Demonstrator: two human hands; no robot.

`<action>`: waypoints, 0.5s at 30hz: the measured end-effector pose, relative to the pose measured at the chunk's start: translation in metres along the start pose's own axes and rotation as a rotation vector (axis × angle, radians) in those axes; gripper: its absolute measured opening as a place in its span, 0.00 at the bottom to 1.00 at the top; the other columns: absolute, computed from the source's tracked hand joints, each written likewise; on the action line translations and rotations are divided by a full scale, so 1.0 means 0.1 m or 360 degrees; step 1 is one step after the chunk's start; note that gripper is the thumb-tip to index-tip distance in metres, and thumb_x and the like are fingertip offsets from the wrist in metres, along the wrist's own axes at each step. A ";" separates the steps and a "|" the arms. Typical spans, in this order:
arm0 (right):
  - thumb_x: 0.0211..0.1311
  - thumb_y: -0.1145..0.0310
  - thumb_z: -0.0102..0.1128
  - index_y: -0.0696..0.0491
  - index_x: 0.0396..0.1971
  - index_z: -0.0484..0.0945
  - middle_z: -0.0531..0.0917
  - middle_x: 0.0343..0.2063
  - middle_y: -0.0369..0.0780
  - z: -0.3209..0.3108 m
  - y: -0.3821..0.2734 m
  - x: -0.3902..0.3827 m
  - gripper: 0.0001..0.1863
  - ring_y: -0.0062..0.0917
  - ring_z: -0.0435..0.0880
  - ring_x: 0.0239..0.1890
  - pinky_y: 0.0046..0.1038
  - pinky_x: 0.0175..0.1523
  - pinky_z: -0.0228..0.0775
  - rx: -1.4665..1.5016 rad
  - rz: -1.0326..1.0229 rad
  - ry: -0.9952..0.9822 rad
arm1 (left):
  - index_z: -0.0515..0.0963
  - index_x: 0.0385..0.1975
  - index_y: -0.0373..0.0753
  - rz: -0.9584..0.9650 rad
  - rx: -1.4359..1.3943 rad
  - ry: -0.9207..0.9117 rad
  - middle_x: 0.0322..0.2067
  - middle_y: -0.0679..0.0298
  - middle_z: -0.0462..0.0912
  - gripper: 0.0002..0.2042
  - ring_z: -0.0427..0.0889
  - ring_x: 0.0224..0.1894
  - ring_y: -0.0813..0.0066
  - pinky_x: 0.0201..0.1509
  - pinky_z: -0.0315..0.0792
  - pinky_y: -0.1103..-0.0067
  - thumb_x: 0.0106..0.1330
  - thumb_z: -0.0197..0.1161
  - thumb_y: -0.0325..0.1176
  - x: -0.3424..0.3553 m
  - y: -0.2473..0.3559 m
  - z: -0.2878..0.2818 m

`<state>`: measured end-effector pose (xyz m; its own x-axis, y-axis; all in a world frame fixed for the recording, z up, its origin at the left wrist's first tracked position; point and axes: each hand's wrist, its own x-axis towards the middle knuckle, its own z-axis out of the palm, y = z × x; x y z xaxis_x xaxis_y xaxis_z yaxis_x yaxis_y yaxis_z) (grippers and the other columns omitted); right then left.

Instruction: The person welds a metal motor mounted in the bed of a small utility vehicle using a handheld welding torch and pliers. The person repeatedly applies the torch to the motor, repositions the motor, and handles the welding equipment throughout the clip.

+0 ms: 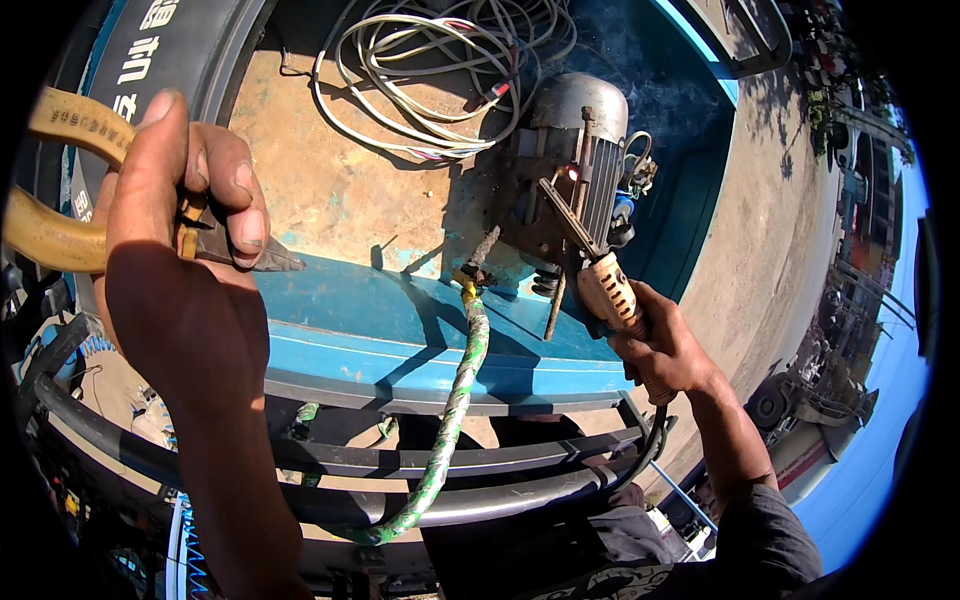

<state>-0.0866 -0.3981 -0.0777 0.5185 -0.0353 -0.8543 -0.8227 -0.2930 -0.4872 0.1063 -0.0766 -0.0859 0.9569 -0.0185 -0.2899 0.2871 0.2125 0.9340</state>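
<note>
My left hand (pixel 190 250) is closed around shears with looped yellow handles (pixel 60 235); their dark pointed blade (pixel 270 258) shows past my fingers. In my right hand (pixel 665 345) is a cream welding electrode holder (pixel 608 292), its cable running down below. The holder's metal jaws (pixel 570 215) point up and left, over a grey finned electric motor (pixel 590 130). By the jaws stands a rusty rod (pixel 586 150), with a small red-orange glow beside it; whether they touch, I cannot tell. A clamp (pixel 474 272) on a green-and-white wrapped cable (pixel 460 400) sits at the blue bed's edge.
A coil of pale cable (pixel 420 80) lies on the worn bed floor behind the motor. Faint smoke hangs at the far right. Dark metal bars (pixel 470 460) cross in front of the blue bed edge (pixel 400 365). Vehicles and dusty ground (pixel 780 230) are at right.
</note>
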 end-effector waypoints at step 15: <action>0.56 0.77 0.60 0.67 0.60 0.60 0.77 0.32 0.44 0.03 0.04 -0.01 0.32 0.21 0.79 0.22 0.23 0.25 0.75 -0.0043 0.0006 0.0086 | 0.67 0.23 0.40 0.0075 -0.0020 0.0183 0.19 0.63 0.72 0.14 0.67 0.17 0.79 0.22 0.57 0.83 0.68 0.59 0.39 -0.01 -0.02 0.10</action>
<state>-0.0914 -0.3965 -0.0790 0.5278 -0.0876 -0.8449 -0.8184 -0.3187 -0.4782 0.1050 -0.0872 -0.0847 0.9577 0.1040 -0.2683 0.2405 0.2224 0.9448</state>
